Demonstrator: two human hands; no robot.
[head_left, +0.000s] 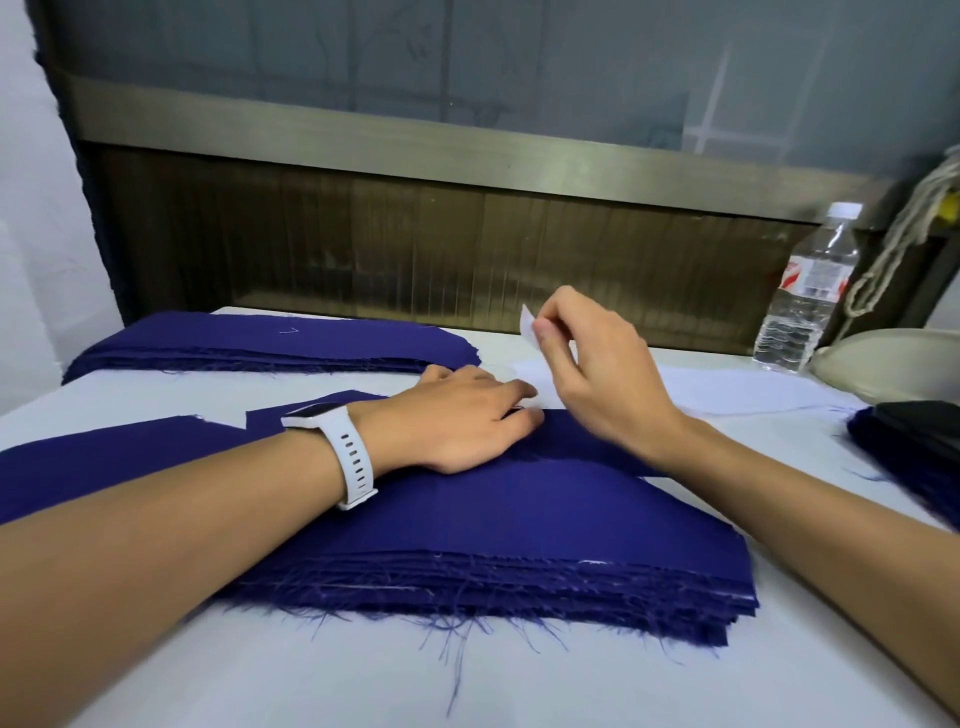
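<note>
A stack of dark blue cut fabric pieces with frayed edges lies on the white table in front of me. My left hand, with a white watch on its wrist, rests palm down on the far edge of the top piece, fingertips pressing there. My right hand hovers just above and to the right, pinching a small white piece between thumb and fingers. What the white piece is cannot be made out.
A second blue fabric stack lies at the back left. White sheets lie behind my right hand. A clear water bottle stands at the back right beside a beige object. More dark fabric sits at the right edge.
</note>
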